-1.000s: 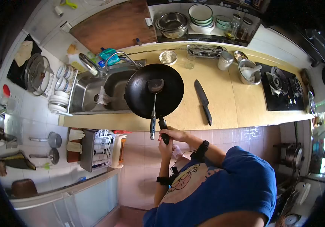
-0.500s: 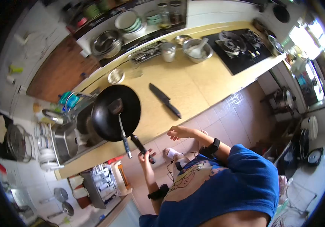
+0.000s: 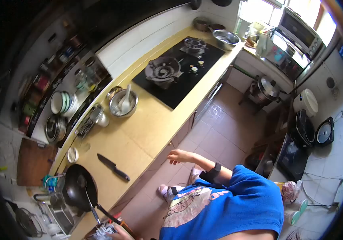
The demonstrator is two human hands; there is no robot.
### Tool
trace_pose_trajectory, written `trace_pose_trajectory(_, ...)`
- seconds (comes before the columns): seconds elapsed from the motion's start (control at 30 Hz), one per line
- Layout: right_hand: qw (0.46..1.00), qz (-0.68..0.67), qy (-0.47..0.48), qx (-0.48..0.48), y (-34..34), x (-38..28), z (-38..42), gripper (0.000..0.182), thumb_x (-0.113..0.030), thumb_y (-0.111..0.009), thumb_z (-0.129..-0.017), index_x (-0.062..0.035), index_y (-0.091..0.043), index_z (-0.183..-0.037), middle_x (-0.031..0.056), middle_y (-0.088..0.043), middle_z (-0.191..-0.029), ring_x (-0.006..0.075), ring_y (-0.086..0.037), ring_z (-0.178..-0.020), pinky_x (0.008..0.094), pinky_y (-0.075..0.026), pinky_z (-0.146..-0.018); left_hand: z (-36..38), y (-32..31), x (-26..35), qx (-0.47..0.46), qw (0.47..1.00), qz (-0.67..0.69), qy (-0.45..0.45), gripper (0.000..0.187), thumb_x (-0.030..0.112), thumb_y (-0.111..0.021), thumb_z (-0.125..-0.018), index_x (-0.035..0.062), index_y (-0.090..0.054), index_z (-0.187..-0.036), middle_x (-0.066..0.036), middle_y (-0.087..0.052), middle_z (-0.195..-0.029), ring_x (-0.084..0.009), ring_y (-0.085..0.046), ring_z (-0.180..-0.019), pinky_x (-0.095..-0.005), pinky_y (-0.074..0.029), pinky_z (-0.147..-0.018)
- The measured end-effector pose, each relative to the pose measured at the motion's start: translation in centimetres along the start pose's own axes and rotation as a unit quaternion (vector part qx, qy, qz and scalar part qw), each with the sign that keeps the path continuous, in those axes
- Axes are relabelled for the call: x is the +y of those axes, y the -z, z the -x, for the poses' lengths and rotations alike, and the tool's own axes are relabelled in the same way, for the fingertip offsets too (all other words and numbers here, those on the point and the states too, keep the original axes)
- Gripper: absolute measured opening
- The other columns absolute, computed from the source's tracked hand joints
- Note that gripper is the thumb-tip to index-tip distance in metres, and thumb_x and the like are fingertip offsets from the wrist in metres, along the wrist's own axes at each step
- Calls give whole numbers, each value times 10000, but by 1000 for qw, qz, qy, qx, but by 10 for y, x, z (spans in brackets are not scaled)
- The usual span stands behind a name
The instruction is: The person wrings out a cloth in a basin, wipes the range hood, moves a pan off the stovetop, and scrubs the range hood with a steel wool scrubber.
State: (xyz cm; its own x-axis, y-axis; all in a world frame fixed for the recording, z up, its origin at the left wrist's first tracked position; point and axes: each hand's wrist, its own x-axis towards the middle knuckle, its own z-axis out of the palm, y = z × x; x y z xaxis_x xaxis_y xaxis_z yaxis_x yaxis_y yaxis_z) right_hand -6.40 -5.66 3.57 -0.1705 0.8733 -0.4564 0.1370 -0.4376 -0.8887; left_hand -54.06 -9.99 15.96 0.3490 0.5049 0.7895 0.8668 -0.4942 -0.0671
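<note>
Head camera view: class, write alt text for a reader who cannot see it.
A person's left hand is at the handle of a black wok holding a spatula; the right hand is empty. A knife lies on the counter, near a hob.

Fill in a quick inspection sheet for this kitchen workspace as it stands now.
Surface: pale yellow counter, seam across it.
Job's things: wok by the sink, spatula resting in it.
Clutter: knife lying flat; steel bowl with a scoop.
Grippers: bare hands; left hand at the wok's handle, grip unclear; right hand holding nothing, fingers slightly bent.
Cables: dark cable along the wall.
Surroundings: black stove, no pan on it.
</note>
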Motion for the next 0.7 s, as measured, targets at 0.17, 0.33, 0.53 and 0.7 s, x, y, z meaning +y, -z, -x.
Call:
trace_pose_trajectory(0.17,978,77,12,194,104,16,60,384,-325,-483,-814,14,-604,-948,142,-641,-820,238,-625,-787,349,-488,-700,-123,-46,117,97,938,70,326,329,-29,-393,-836,-38,-411,-1165,-164,-501,-1048,-240,-527,-930,-327,-438,-839)
trace_pose_trajectory(0.33,971,76,18,225,186,23,100,359,-320,-469,-905,-6,-536,-1066,121,-638,-844,173,-619,-741,309,-505,-687,-198,-155,213,-62,857,406,313,189,60,-456,-867,-32,-484,-1029,-103,-521,-925,-178,-533,-822,-291,-443,-754)
trace_pose_trajectory(0.53,944,133,30,302,324,-9,127,326,-313,-489,-899,-30,-545,-1049,120,-655,-819,175,-641,-761,302,-510,-687,-244,-263,313,-127,621,618,465,252,47,-459,-820,27,-490,-1069,-50,-520,-928,-130,-491,-863,-262,-403,-798)
trace_pose_trajectory(0.7,896,169,1,412,468,-35,136,292,-292,-503,-886,-24,-565,-985,107,-653,-755,167,-643,-704,295,-504,-654,-300,-342,371,-184,598,617,477,261,114,-492,-810,70,-513,-1066,-11,-529,-946,-104,-486,-865,-248,-369,-788)
